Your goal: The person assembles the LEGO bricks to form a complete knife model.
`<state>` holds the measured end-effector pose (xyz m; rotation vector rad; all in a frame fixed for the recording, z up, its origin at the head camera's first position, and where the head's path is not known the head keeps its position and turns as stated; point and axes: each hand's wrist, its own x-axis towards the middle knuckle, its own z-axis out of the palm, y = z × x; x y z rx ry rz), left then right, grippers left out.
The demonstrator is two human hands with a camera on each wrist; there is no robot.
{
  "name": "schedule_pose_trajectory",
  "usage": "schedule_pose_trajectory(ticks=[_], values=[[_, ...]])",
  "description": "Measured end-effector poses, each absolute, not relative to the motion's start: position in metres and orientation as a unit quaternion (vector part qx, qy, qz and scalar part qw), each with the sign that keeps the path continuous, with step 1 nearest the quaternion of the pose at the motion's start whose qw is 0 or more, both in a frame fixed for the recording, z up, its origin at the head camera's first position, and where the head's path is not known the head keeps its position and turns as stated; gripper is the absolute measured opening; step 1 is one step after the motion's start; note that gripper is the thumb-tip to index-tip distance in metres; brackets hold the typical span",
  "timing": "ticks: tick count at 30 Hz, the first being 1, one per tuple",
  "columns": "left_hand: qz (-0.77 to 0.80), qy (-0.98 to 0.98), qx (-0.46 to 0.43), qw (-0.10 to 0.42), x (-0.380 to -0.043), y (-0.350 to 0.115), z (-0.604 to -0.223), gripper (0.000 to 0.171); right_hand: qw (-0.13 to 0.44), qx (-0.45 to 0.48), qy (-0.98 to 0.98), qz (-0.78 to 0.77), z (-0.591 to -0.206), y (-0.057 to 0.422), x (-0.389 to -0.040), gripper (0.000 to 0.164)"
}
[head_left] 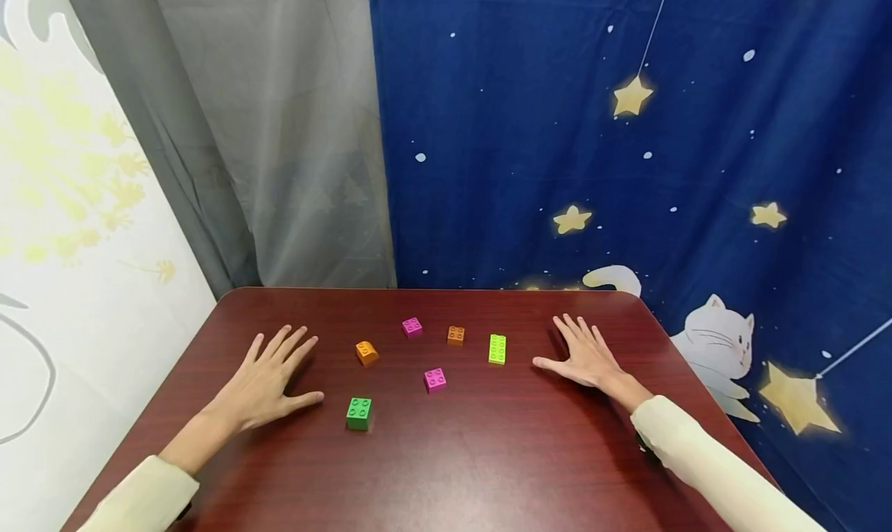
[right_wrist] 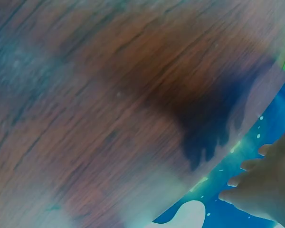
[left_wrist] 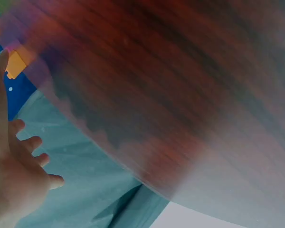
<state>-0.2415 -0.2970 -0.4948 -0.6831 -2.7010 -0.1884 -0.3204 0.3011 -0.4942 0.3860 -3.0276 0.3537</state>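
Clock: centred on the near magenta brick (head_left: 435,379), with 12 toward the far edge of the dark red table (head_left: 481,454).
Left hand (head_left: 261,389): yours, at 9; fingers spread wide, holding nothing; nearest the green brick (head_left: 358,414).
Right hand (head_left: 588,360): yours, at 3; fingers spread wide, thumb out, holding nothing; nearest the lime brick (head_left: 497,349).
Green brick: one, at 8; four studs up, square top, no long axis to read from above.
Lime brick: one, at 2; eight studs up, long axis running 12 to 6.
Orange brick (head_left: 366,353): one, between 9 and 10; studs up, smooth curved side roughly toward 3.
Far magenta brick (head_left: 412,327): one, at 11; four studs up, turned slightly.
Brown-orange brick (head_left: 456,336): one, at 1; four studs up.
Spacing: all six apart, none touching.
Lime handling: probably best pinched across the long walls, your right thumb at its 9 side, fingertips at 3.
Green handling: left thumb at its 3 side, fingertips at 9, should sit squarely; keep your fingertips low and off the studs.
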Motion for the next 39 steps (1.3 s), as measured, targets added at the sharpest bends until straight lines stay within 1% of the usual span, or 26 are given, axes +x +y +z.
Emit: schedule_pose_trajectory(ticks=[6, 14, 30, 39], values=[[-0.082, -0.948, -0.254, 0.173, -0.235, -0.291, -0.492, 0.090, 0.028, 0.136, -0.983, 0.120, -0.493, 0.292, -0.320, 0.114], [-0.109, -0.949, -0.264, 0.136, -0.231, -0.276, -0.487, 0.084, 0.020, 0.148, -0.981, 0.127, -0.490, 0.278, -0.319, 0.111], [-0.192, -0.933, -0.292, 0.085, -0.223, -0.260, -0.487, 0.082, 0.018, 0.175, -0.974, 0.144, -0.488, 0.254, -0.320, 0.105], [-0.238, -0.928, -0.283, 0.037, -0.220, -0.252, -0.485, 0.081, 0.020, 0.179, -0.972, 0.152, -0.486, 0.242, -0.320, 0.105]])
